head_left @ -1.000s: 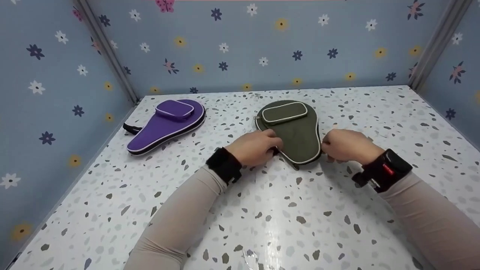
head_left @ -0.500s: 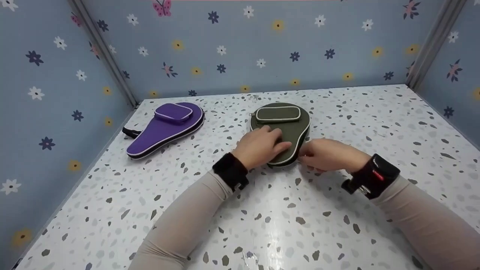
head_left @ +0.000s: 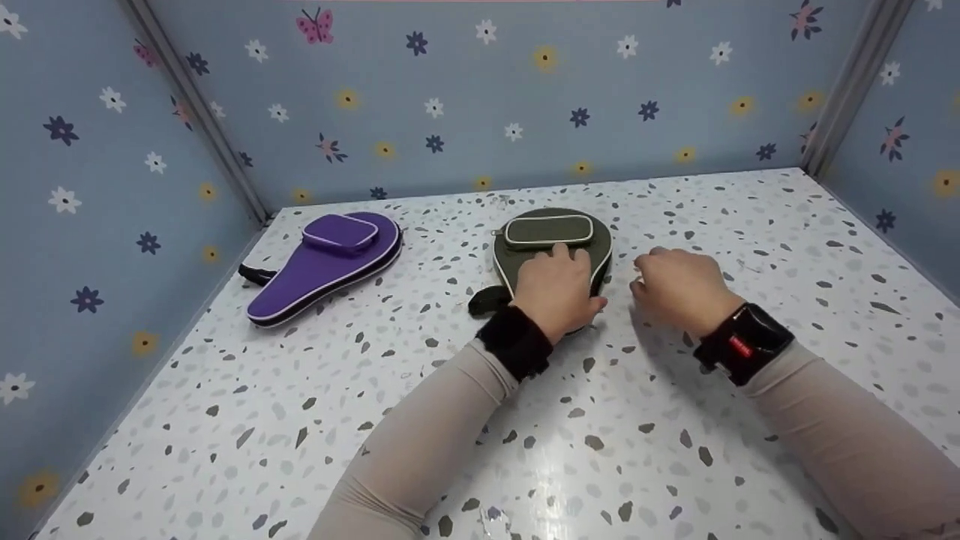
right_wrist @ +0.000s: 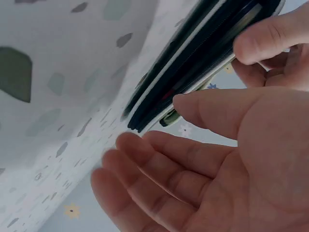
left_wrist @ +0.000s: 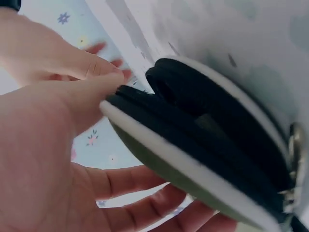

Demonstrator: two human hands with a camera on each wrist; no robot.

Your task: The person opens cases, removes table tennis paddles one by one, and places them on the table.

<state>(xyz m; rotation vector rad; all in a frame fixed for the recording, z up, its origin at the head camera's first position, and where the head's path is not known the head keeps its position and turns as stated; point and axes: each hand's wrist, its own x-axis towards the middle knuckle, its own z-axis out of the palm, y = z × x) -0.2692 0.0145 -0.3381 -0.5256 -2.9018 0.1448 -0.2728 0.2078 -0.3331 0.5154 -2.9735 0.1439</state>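
An olive-green table tennis paddle case (head_left: 551, 259) with white piping lies on the table, its narrow end towards me. Over that narrow end is my left hand (head_left: 555, 289), its fingers on the green cover. In the left wrist view the thumb (left_wrist: 104, 79) is at the cover's edge, and the zipped side gapes. A metal zipper pull (left_wrist: 295, 145) hangs at that side. Inside the gap something thin, partly red, shows in the right wrist view; its kind is unclear. My right hand (head_left: 679, 289) hovers right of the case, fingers loosely bent, holding nothing.
A purple paddle case (head_left: 319, 266) with a black strap (head_left: 256, 275) lies at the left. The green case's black strap (head_left: 489, 300) sticks out left of my left hand. Flowered panels (head_left: 510, 90) enclose the speckled table (head_left: 420, 420) at back and sides.
My left hand has moved from the green case's left edge onto its lower top. My right hand has come away from the case's right edge. The green case has turned and shifted slightly left.
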